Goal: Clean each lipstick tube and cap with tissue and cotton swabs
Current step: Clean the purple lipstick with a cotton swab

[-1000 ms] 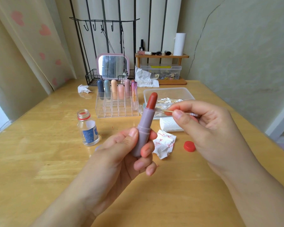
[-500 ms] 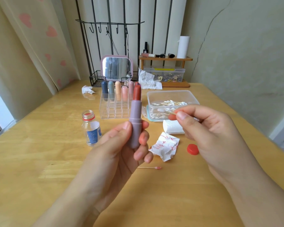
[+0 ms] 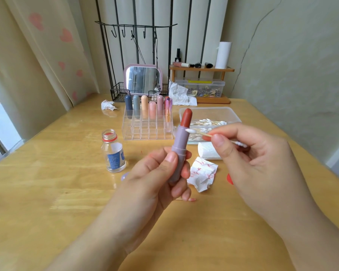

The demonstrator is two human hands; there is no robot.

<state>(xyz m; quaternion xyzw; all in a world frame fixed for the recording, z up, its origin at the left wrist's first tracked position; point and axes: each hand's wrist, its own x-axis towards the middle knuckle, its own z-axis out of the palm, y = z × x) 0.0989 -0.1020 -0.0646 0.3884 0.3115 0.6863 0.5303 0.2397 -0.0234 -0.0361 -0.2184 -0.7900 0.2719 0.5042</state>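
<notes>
A wooden tabletop [image 3: 47, 192] carries everything, and the clear acrylic organizer [image 3: 147, 127] at its middle serves as the landmark. Right of the organizer sits a clear plastic box [image 3: 213, 112] with cotton swabs lying in it. In the organizer's back row stand six capped lipsticks [image 3: 148, 107]. In front of the organizer and above the tabletop, the left hand [image 3: 159, 184] grips the lower body of a lilac lipstick tube [image 3: 179, 151] between the thumb and curled fingers, holding it nearly upright with the red-brown bullet extended at the top. To the organizer's front right, the right hand [image 3: 262, 165] pinches a wooden-stemmed cotton swab [image 3: 199, 132] between thumb and forefinger; the swab's white tip touches the upper rim of the tube, just below the bullet. Front left of the organizer stands a small open glass bottle [image 3: 114, 153] with a blue label. Front right of it, between the two hands, lies a crumpled tissue [image 3: 202, 173] marked with red smears, and just behind that a folded white tissue pad [image 3: 206, 151].
</notes>
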